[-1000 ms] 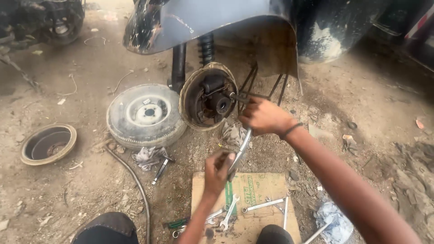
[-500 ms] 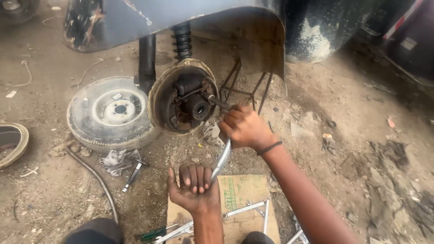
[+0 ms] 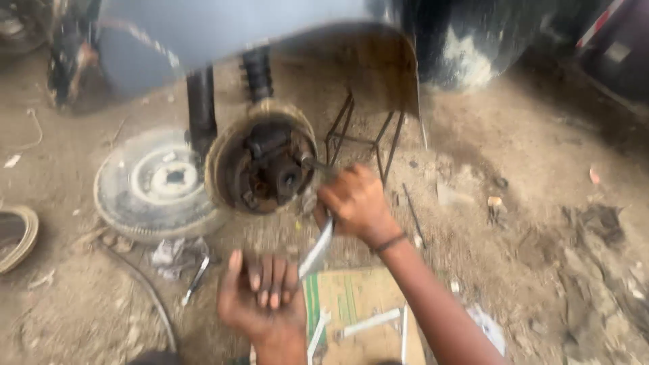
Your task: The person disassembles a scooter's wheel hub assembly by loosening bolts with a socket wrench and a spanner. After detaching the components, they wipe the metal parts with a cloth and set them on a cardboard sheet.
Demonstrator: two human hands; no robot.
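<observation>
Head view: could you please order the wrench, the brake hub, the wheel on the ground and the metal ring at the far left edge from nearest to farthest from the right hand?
From the right hand:
1. Wrench: gripped in it, running down towards the left hand.
2. Brake hub: just left of it.
3. Wheel: flat on the ground, beyond the hub.
4. Metal ring: at the far left edge.

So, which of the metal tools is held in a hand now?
The long silver wrench by the brake hub: the right hand grips its top. The other tools lie untouched on the cardboard.
</observation>
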